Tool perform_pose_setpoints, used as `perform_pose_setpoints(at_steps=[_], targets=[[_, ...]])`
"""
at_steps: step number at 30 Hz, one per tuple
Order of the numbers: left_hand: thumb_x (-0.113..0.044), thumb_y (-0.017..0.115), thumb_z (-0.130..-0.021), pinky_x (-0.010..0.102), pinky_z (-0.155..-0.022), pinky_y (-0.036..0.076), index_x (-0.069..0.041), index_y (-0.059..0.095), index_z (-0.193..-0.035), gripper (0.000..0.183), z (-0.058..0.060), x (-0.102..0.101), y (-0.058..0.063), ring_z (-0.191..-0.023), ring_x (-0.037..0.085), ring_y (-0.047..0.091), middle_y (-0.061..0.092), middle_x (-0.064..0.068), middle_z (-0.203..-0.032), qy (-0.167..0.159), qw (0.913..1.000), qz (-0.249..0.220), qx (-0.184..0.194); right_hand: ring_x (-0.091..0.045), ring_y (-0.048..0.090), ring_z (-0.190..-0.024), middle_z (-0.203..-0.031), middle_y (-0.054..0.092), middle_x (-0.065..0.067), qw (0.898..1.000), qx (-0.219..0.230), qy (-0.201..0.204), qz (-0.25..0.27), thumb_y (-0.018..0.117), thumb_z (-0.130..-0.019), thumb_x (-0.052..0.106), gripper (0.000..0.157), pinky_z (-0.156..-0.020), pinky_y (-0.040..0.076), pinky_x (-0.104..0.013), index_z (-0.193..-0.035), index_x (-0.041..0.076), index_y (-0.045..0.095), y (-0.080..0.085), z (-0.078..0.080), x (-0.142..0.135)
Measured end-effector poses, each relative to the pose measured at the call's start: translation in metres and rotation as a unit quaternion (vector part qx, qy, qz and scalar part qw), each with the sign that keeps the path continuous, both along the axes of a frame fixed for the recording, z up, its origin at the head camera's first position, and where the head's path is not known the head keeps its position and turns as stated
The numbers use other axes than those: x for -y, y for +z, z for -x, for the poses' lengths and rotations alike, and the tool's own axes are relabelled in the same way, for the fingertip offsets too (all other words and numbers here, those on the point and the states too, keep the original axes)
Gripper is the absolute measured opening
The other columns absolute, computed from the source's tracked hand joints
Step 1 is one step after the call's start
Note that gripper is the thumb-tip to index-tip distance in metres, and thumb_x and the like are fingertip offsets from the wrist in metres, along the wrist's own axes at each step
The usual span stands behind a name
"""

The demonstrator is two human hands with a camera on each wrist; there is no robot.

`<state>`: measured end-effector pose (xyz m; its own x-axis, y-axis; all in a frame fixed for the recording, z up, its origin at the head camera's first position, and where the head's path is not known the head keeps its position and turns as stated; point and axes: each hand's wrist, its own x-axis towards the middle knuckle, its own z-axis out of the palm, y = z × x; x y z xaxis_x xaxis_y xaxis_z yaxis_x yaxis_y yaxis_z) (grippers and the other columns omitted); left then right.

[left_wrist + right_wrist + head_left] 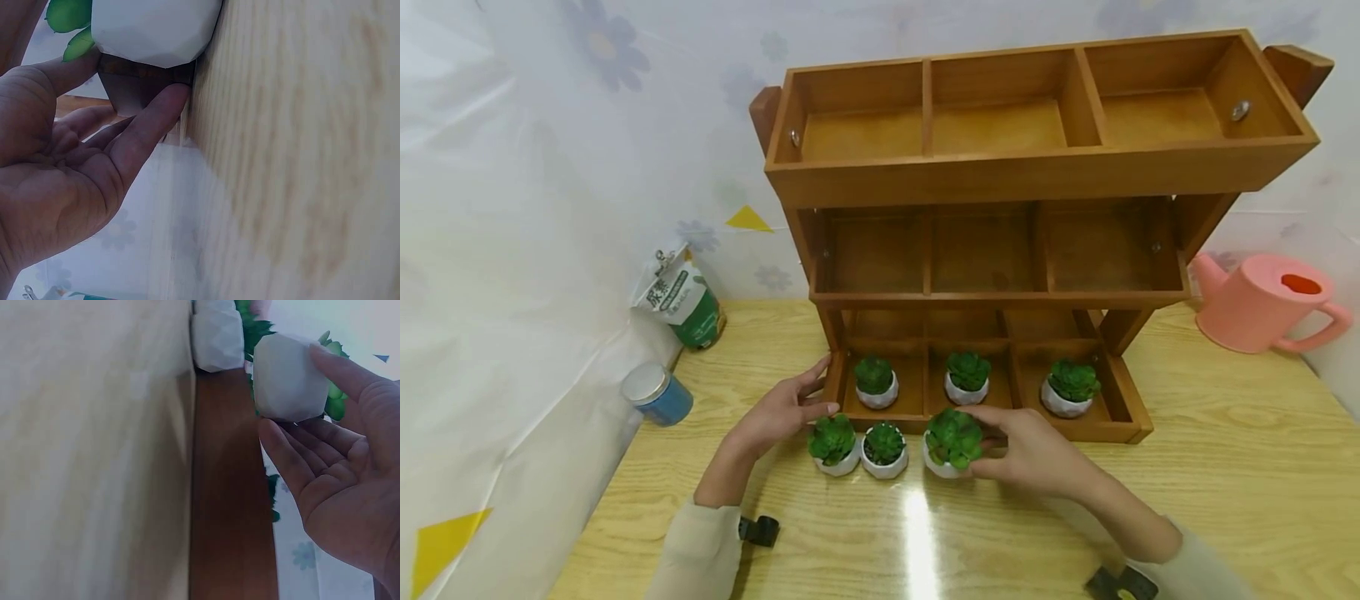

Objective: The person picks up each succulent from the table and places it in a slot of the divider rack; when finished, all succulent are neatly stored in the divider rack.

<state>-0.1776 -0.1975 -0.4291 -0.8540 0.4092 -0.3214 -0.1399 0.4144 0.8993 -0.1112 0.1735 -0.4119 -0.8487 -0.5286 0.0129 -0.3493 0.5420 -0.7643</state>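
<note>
Potted succulent point(953, 442) pinched by the right hand point(1030, 450), held off the table point(827, 542) before the bottom tray point(1112, 430).
Each of three tray compartments is filled by one planted pot point(876, 385); two white pots point(883, 454) are set left; the tray's left end is touched by the spread left hand point(781, 412).

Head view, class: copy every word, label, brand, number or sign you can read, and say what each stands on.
"尿素": dark characters on the white-and-green bag.
Smaller print on that bag: too small to read.
Blue jar: no text can be made out.
</note>
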Motion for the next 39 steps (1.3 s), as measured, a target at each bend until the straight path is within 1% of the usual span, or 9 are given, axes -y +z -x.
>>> perform_pose_setpoints(at_steps=[6,10,14,18,21,24,30,36,39], targets=[[-0.02,0.063,-0.102,0.053,-0.102,0.053,-0.034,0.014,-0.164,0.08,0.0,0.0,0.001,-0.146,0.04,0.04,0.022,0.021,-0.167,-0.001,1.0,-0.002,-0.002,-0.016,0.073,-0.101,-0.121,0.073,-0.007,1.0,0.0,-0.012,0.016,0.083,-0.085,0.036,0.068,-0.082,0.061,-0.029,-0.142,0.008,0.058,0.011,0.0,-0.009],[-0.021,0.064,-0.101,0.053,-0.102,0.053,-0.035,0.014,-0.163,0.081,0.0,0.0,0.0,-0.147,0.04,0.039,0.021,0.021,-0.168,0.001,1.0,-0.002,0.001,-0.018,0.073,-0.105,-0.123,0.072,-0.009,1.0,-0.005,-0.015,0.021,0.082,-0.087,0.032,0.065,-0.084,0.06,-0.026,-0.142,0.006,0.058,0.018,0.0,-0.014],[-0.022,0.064,-0.101,0.053,-0.102,0.053,-0.034,0.014,-0.164,0.081,-0.001,-0.001,0.002,-0.148,0.04,0.038,0.021,0.021,-0.168,0.0,1.0,-0.002,0.0,-0.019,0.073,-0.106,-0.123,0.072,-0.008,0.999,-0.011,-0.033,0.011,0.082,-0.087,0.029,0.065,-0.083,0.059,-0.023,-0.142,0.006,0.057,0.025,0.0,-0.02],[-0.022,0.064,-0.101,0.052,-0.102,0.053,-0.033,0.014,-0.164,0.081,-0.001,-0.001,0.003,-0.147,0.041,0.038,0.021,0.022,-0.167,-0.001,1.0,-0.001,-0.002,-0.021,0.073,-0.106,-0.124,0.072,-0.008,0.998,-0.029,-0.057,-0.005,0.084,-0.085,0.027,0.066,-0.083,0.06,-0.027,-0.142,0.009,0.058,0.034,0.001,-0.025],[-0.02,0.063,-0.102,0.053,-0.101,0.053,-0.033,0.014,-0.164,0.081,-0.001,0.0,0.002,-0.147,0.041,0.039,0.02,0.022,-0.167,-0.001,1.0,-0.005,-0.001,-0.024,0.073,-0.108,-0.126,0.072,-0.009,0.997,-0.043,-0.065,-0.01,0.084,-0.084,0.028,0.065,-0.084,0.061,-0.031,-0.142,0.01,0.06,0.041,0.001,-0.029],[-0.018,0.063,-0.102,0.053,-0.101,0.053,-0.033,0.014,-0.164,0.08,-0.001,0.0,0.001,-0.148,0.042,0.037,0.019,0.023,-0.167,0.0,1.0,-0.009,0.0,-0.024,0.073,-0.107,-0.125,0.072,-0.01,0.996,-0.053,-0.07,-0.012,0.084,-0.084,0.029,0.065,-0.083,0.061,-0.031,-0.141,0.01,0.06,0.048,0.001,-0.033],[-0.016,0.06,-0.103,0.054,-0.102,0.052,-0.033,0.013,-0.164,0.079,-0.001,0.0,0.001,-0.146,0.041,0.04,0.02,0.022,-0.167,-0.003,1.0,-0.009,0.001,-0.018,0.075,-0.101,-0.119,0.074,-0.01,0.995,-0.066,-0.081,-0.006,0.085,-0.084,0.027,0.065,-0.08,0.061,-0.026,-0.14,0.007,0.061,0.058,0.004,-0.043],[-0.019,0.062,-0.103,0.055,-0.102,0.052,-0.033,0.014,-0.164,0.079,-0.001,0.0,0.001,-0.146,0.041,0.041,0.021,0.022,-0.167,-0.004,1.0,-0.008,0.001,0.0,0.071,-0.097,-0.115,0.076,-0.01,0.99,-0.1,-0.095,-0.007,0.086,-0.082,0.02,0.061,-0.079,0.057,-0.017,-0.137,0.005,0.064,0.07,0.005,-0.055],[-0.02,0.063,-0.102,0.054,-0.102,0.053,-0.033,0.014,-0.164,0.08,-0.001,0.001,0.001,-0.146,0.041,0.04,0.02,0.023,-0.167,-0.003,1.0,-0.008,0.001,0.006,0.067,-0.096,-0.112,0.077,-0.006,0.987,-0.119,-0.102,-0.022,0.087,-0.082,0.021,0.06,-0.078,0.054,-0.012,-0.136,0.007,0.065,0.079,0.007,-0.06]])
